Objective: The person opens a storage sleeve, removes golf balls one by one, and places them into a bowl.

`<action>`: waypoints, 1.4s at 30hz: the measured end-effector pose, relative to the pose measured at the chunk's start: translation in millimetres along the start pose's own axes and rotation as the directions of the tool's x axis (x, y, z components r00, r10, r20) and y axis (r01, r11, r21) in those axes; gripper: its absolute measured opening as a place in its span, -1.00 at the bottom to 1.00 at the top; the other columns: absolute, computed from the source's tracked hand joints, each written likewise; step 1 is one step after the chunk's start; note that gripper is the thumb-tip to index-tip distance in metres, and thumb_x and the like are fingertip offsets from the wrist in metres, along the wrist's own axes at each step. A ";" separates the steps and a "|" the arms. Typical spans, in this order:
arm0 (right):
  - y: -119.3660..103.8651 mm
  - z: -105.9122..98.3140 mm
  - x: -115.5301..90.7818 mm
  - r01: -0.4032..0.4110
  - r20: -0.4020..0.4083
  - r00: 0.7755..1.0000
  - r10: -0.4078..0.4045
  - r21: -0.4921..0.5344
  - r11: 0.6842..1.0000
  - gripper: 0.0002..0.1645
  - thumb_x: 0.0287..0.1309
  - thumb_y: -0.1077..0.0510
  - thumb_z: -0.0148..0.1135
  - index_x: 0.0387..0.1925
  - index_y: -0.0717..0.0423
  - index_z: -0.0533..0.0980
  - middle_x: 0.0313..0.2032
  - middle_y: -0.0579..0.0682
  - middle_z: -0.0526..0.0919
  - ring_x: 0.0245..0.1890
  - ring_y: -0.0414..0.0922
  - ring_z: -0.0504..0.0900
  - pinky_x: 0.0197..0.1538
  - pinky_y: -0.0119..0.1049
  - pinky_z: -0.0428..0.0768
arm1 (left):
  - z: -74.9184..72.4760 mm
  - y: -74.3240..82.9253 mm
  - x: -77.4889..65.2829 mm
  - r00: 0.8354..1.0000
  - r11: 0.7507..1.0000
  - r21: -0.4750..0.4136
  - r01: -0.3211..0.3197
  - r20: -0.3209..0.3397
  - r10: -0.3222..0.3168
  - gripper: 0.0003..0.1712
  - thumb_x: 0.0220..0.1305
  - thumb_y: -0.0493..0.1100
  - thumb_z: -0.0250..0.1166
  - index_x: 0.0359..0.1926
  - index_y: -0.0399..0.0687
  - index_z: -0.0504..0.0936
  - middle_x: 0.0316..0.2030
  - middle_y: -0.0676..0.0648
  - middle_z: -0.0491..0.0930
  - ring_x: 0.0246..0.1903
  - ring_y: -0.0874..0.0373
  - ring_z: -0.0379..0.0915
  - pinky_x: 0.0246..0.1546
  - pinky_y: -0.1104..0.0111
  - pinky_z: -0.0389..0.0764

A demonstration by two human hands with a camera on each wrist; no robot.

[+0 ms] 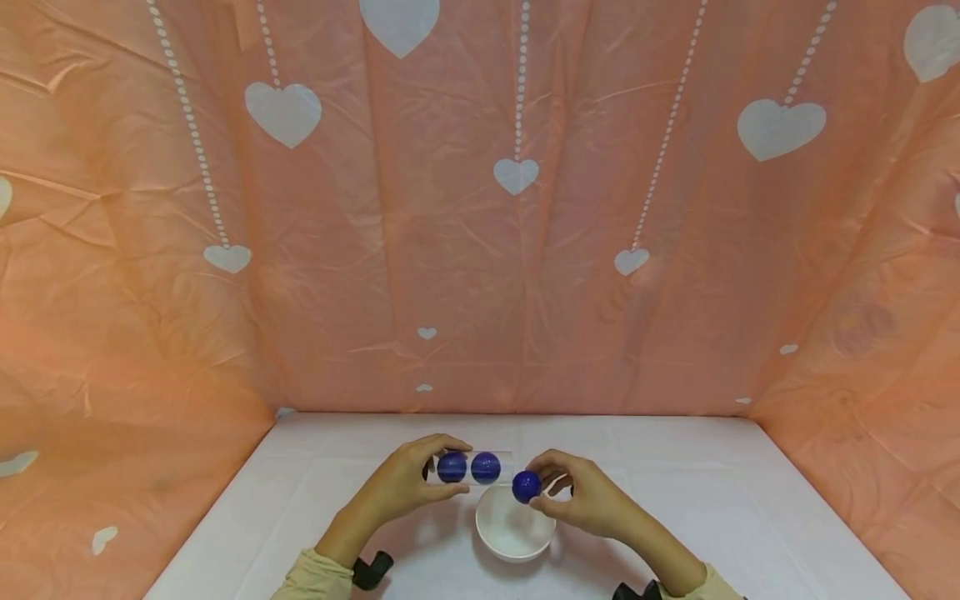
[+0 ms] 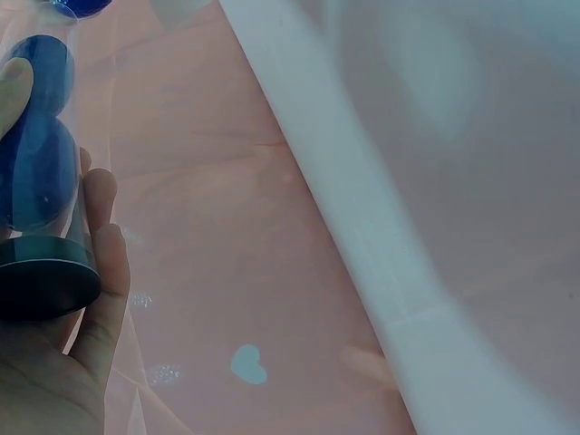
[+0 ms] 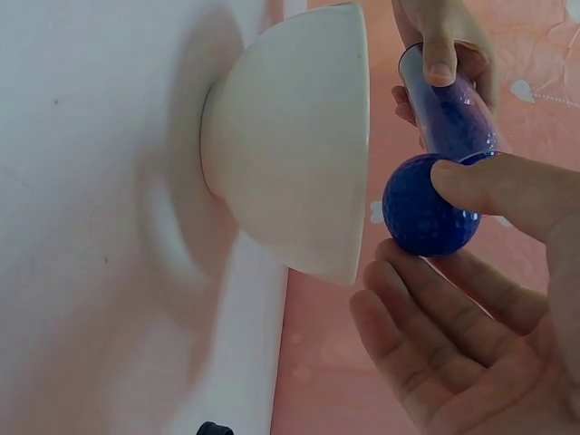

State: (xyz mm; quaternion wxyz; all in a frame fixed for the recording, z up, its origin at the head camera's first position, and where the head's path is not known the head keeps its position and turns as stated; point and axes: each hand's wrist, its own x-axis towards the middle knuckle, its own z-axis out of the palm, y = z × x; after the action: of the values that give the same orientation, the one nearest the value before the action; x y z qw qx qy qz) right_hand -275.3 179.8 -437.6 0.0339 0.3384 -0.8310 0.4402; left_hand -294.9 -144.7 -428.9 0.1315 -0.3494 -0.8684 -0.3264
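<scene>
My left hand [image 1: 405, 479] holds a clear tube [image 1: 506, 469] sideways above the table, thumb and fingers round it. Two blue balls [image 1: 486, 468] sit inside in a row. A black cap [image 2: 45, 285] closes the tube's end near the palm in the left wrist view. Between thumb and fingertips, my right hand [image 1: 592, 497] pinches a dimpled blue golf ball [image 3: 430, 207], close to the tube's other end. Below both hands stands a white bowl [image 1: 514, 556], upright on the table; the ball overlaps its far right rim in the head view.
A white cloth [image 1: 675, 467] covers the table. Pink-orange sheeting [image 1: 465, 275] with white hearts hangs behind it and along both sides. Black straps with dark fittings [image 1: 372, 571] are at the wrists.
</scene>
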 end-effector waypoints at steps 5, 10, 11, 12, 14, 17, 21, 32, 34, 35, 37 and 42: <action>1.7 0.8 -0.6 0.009 0.028 1.000 -0.008 -0.031 0.999 -0.63 0.25 0.11 0.56 0.04 0.06 0.66 -0.15 -0.18 0.78 -0.13 -0.29 0.71 -0.04 -0.27 0.73 | -0.2 0.2 -0.3 1.000 1.000 -0.014 -0.021 -0.001 0.021 -0.43 0.23 0.08 0.64 0.22 0.14 0.70 0.03 0.14 0.77 0.02 0.24 0.66 0.13 0.19 0.71; 0.7 1.3 -1.4 0.039 0.044 0.998 -0.037 -0.040 0.998 -0.63 0.24 0.10 0.57 0.03 0.06 0.66 -0.17 -0.18 0.78 -0.15 -0.27 0.70 -0.09 -0.27 0.70 | -1.4 1.3 -0.9 1.000 0.999 -0.042 -0.017 0.000 0.017 -0.44 0.24 0.08 0.63 0.22 0.17 0.70 0.01 0.18 0.76 0.09 0.19 0.67 0.24 0.11 0.66; 0.6 1.4 -1.6 0.048 0.046 0.998 -0.046 -0.041 0.998 -0.64 0.24 0.10 0.56 0.03 0.05 0.66 -0.18 -0.17 0.77 -0.16 -0.26 0.71 -0.10 -0.27 0.69 | -1.6 1.3 -1.0 1.000 0.999 -0.041 -0.015 0.000 0.015 -0.44 0.24 0.08 0.63 0.22 0.18 0.70 0.01 0.19 0.75 0.10 0.20 0.67 0.25 0.11 0.65; 0.5 1.6 -1.7 0.056 0.047 0.997 -0.053 -0.043 0.998 -0.64 0.24 0.10 0.57 0.03 0.04 0.66 -0.18 -0.16 0.77 -0.16 -0.24 0.71 -0.12 -0.27 0.68 | -1.6 1.4 -1.0 1.000 0.999 -0.038 -0.015 0.000 0.015 -0.44 0.24 0.08 0.63 0.22 0.18 0.70 0.00 0.21 0.75 0.10 0.20 0.66 0.26 0.10 0.65; 0.8 2.1 -2.0 0.075 0.049 0.996 -0.073 -0.051 0.996 -0.64 0.24 0.11 0.57 0.03 0.03 0.66 -0.17 -0.15 0.77 -0.17 -0.20 0.71 -0.14 -0.27 0.67 | -1.6 1.3 -0.8 1.000 0.999 -0.034 -0.016 0.000 0.017 -0.44 0.24 0.08 0.63 0.22 0.15 0.70 0.00 0.21 0.75 0.11 0.19 0.66 0.27 0.08 0.64; 1.7 2.7 -2.7 0.094 0.054 0.994 -0.091 -0.059 0.994 -0.64 0.24 0.11 0.57 0.03 0.02 0.66 -0.15 -0.14 0.76 -0.18 -0.16 0.71 -0.16 -0.27 0.66 | -1.7 1.3 -0.6 1.000 0.999 -0.032 -0.021 0.004 0.021 -0.44 0.24 0.06 0.63 0.22 0.11 0.70 -0.01 0.17 0.75 0.11 0.18 0.66 0.28 0.06 0.63; 1.8 2.7 -2.9 0.105 0.070 0.992 -0.100 -0.065 0.992 -0.64 0.25 0.12 0.56 0.04 0.02 0.65 -0.14 -0.15 0.76 -0.20 -0.16 0.69 -0.19 -0.28 0.66 | -1.9 1.6 -0.5 1.000 0.999 -0.040 -0.022 0.010 0.023 -0.43 0.24 0.04 0.64 0.22 0.06 0.70 0.00 0.07 0.77 0.11 0.16 0.66 0.28 0.04 0.62; 0.0 2.8 -2.9 0.119 0.078 0.991 -0.112 -0.088 0.989 -0.75 0.30 0.19 0.50 -0.03 0.08 0.66 -0.16 -0.09 0.78 -0.25 -0.25 0.64 -0.26 -0.25 0.68 | -1.0 2.4 -0.2 1.000 0.999 -0.041 -0.024 0.015 0.025 -0.43 0.25 0.04 0.63 0.22 0.05 0.70 -0.01 0.11 0.76 0.11 0.16 0.66 0.27 0.07 0.63; 1.4 3.1 -2.6 0.127 0.072 0.990 -0.120 -0.106 0.986 -0.80 0.31 0.23 0.47 -0.06 0.12 0.67 -0.17 -0.06 0.77 -0.26 -0.29 0.63 -0.25 -0.23 0.69 | -0.4 2.0 -0.1 1.000 0.999 -0.043 -0.020 0.019 0.021 -0.44 0.26 0.05 0.63 0.23 0.06 0.70 0.00 0.12 0.76 0.11 0.16 0.66 0.28 0.07 0.63; 2.1 3.2 -2.4 0.130 0.069 0.990 -0.123 -0.115 0.985 -0.82 0.32 0.24 0.46 -0.08 0.13 0.67 -0.18 -0.06 0.77 -0.26 -0.30 0.62 -0.25 -0.23 0.70 | -0.4 2.1 -0.2 1.000 0.999 -0.045 -0.017 0.021 0.018 -0.44 0.26 0.05 0.63 0.23 0.07 0.70 0.00 0.12 0.76 0.11 0.16 0.66 0.28 0.07 0.63; 3.1 3.3 -2.2 0.132 0.063 0.990 -0.125 -0.128 0.983 -0.83 0.32 0.25 0.46 -0.09 0.14 0.67 -0.19 -0.06 0.77 -0.27 -0.31 0.62 -0.24 -0.23 0.70 | 0.0 1.9 -0.3 1.000 0.999 -0.048 -0.014 0.023 0.015 -0.45 0.26 0.04 0.62 0.23 0.10 0.69 0.00 0.09 0.77 0.12 0.15 0.66 0.28 0.06 0.63; 4.4 3.1 -1.8 0.131 0.051 0.991 -0.125 -0.131 0.983 -0.83 0.32 0.23 0.48 -0.10 0.14 0.68 -0.19 -0.07 0.77 -0.27 -0.32 0.62 -0.22 -0.27 0.70 | 1.3 1.4 -0.2 0.999 0.998 -0.054 -0.020 0.027 0.021 -0.46 0.26 0.04 0.62 0.23 0.16 0.69 0.00 0.08 0.77 0.12 0.16 0.66 0.27 0.08 0.63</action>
State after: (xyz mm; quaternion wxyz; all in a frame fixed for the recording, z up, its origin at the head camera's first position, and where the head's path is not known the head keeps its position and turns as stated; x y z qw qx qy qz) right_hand -275.8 180.1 -443.2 0.0671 0.3975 -0.8356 0.3731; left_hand -293.8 -143.2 -429.3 0.1133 -0.3662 -0.8574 -0.3435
